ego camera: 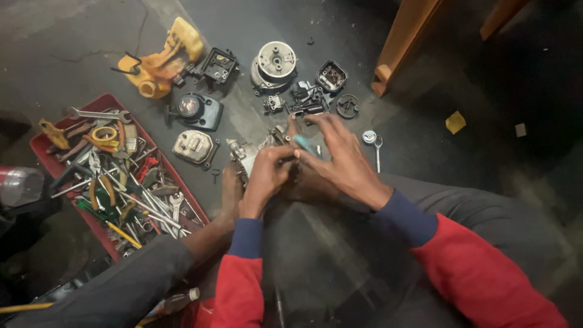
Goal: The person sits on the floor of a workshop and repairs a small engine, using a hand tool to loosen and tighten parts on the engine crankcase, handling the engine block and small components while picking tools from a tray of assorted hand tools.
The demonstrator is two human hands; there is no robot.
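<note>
My left hand (265,175) is closed on a small grey metal engine block (243,155) that rests on the dark floor between my legs. My right hand (337,155) lies over the far side of the same block, fingers spread, with a thin teal-handled tool (303,143) between its fingers. Most of the block is hidden under both hands. My bare foot (230,193) presses against the block's left side.
A red tray (182,182) full of several wrenches, pliers and screwdrivers lies at the left. Engine parts are spread beyond my hands: a yellow housing (161,61), a round flywheel unit (274,64), a grey cover (194,146), a ratchet wrench (373,143). A wooden leg (398,45) stands at upper right.
</note>
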